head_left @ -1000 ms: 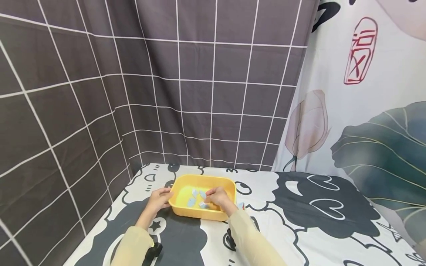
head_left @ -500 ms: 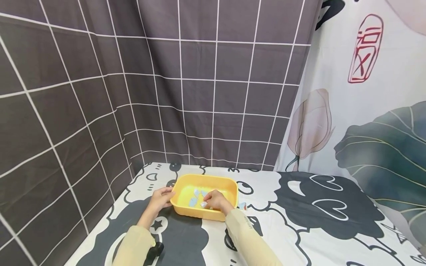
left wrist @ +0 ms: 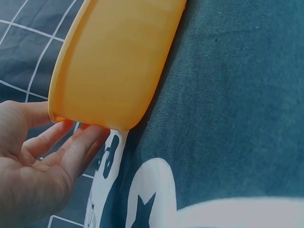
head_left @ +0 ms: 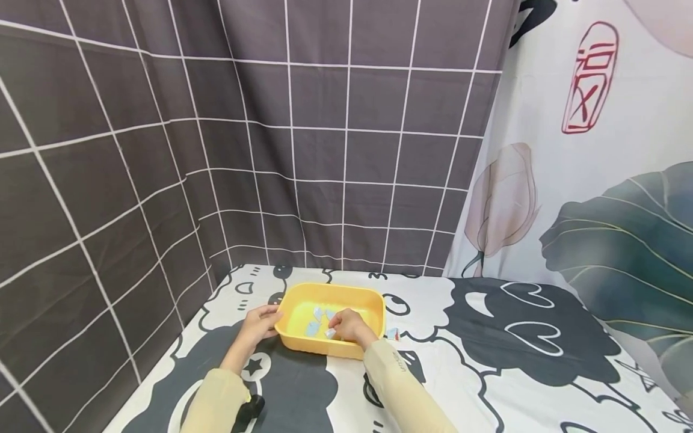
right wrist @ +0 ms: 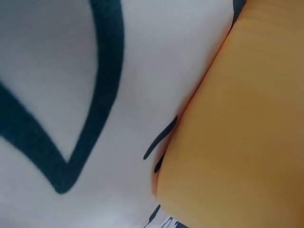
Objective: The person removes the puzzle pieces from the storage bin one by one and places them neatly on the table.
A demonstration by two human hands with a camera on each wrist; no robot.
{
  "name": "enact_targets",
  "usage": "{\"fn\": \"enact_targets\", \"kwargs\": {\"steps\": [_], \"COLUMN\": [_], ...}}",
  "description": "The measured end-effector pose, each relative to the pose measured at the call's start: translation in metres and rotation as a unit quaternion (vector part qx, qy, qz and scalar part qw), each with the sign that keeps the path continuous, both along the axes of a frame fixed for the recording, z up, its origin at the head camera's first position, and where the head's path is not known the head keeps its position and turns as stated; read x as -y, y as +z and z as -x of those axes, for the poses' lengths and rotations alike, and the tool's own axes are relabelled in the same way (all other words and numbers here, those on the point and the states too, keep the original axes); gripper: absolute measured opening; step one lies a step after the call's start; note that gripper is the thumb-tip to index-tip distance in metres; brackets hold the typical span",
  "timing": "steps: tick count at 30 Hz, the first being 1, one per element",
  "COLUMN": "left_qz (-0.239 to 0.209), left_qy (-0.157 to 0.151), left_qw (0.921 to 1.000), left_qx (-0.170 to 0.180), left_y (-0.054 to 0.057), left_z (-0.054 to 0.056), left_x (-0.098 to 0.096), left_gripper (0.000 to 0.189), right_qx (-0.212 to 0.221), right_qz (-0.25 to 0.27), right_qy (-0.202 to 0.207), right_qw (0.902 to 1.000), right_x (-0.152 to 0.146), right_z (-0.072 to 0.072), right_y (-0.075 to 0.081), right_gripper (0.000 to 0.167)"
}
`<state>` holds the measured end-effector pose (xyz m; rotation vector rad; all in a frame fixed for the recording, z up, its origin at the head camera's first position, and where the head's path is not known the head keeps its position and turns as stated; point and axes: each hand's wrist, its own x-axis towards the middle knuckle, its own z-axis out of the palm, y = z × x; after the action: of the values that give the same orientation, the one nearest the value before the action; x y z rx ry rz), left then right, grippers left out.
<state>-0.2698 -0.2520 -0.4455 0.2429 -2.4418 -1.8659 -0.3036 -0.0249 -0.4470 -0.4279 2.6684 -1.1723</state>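
Note:
A yellow plastic tub (head_left: 303, 343) sits on the patterned cloth. At its left end my left hand (head_left: 261, 323) grips the rim; in the left wrist view the thumb lies at the rim and the fingers (left wrist: 78, 149) touch the outer wall below. Inside the tub, my right hand (head_left: 349, 325) pinches a small whitish packet-like piece (head_left: 330, 332) between thumb and fingertips. Several pale blue pieces (head_left: 312, 329) lie on the tub floor left of that hand. What they are is too small to tell. The right wrist view shows the tub's outer wall (right wrist: 237, 128), with the right hand out of sight.
Just outside the tub's right end lies another pale blue piece with a red mark (head_left: 393, 334). A dark curtain with white grid lines (head_left: 319, 150) hangs behind and to the left. On the right hangs a white curtain with plant prints (head_left: 500, 204).
My right hand has shifted slightly within the tub and now shows a whitish piece pinched at its fingertips. The left hand stays at the rim.

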Motion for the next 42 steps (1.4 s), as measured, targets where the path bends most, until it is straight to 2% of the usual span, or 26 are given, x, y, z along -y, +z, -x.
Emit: {"fn": "enact_targets", "kwargs": {"steps": [4,12,25,34,42], "left_qz": [0.001,0.001,0.004,-0.001,0.000], "left_qy": [0.007,0.003,0.004,-0.002,0.007], "left_qw": [1.0000,1.0000,0.9999,0.9999,0.9998], "left_qx": [0.003,0.009,0.014,0.011,0.021], "left_y": [0.0007,0.0027,0.0001,0.0050,0.0087], "left_z": [-0.0009,0.0003,-0.0007,0.0000,-0.0015], "left_x": [0.0019,0.0007,0.0021,0.0001,-0.0022], "left_gripper": [0.040,0.040,0.039,0.041,0.040], "right_qx": [-0.003,0.005,0.022,0.022,0.028], "right_qz": [-0.006,-0.003,0.014,0.036,0.048], "right_qy": [0.007,-0.002,0.000,0.010,0.020], "right_qw": [1.0000,1.0000,0.9997,0.9991,0.9983], "right_x": [0.0021,0.0015,0.0009,-0.0008,-0.0005], "right_z": [0.0009,0.0021,0.0047,0.0058,0.0019], "right_y": [0.0010,-0.0003,-0.0052,-0.0020,0.0024], "right_gripper": [0.016,0.013,0.015,0.017,0.017]}}
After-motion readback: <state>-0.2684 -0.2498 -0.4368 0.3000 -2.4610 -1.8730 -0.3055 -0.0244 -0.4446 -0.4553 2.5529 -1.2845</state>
